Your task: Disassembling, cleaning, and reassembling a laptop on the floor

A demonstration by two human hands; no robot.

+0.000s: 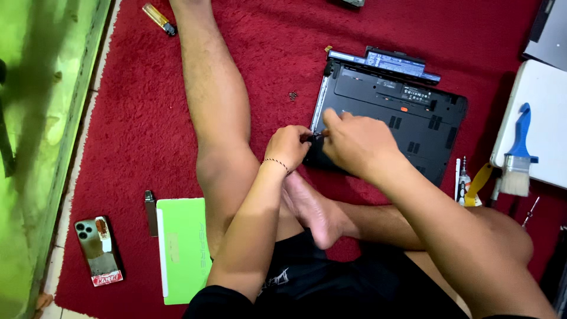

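both hands meet at the left edge of an upturned black laptop point(396, 118) on the red carpet point(130, 118): left hand point(287, 147) pinches a small dark part point(313, 136), right hand point(357, 142) steadies with fingers curled. the part looks tiny, light and easily dropped; best held by fingertips.

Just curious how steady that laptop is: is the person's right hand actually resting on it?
Touching. The head view shows the right hand lying on the black upturned laptop near its left edge, with no gap visible under the palm.

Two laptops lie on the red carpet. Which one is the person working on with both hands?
The black laptop, lying bottom up: the left hand and right hand meet at its near left corner. The green laptop lies untouched beside the left leg.
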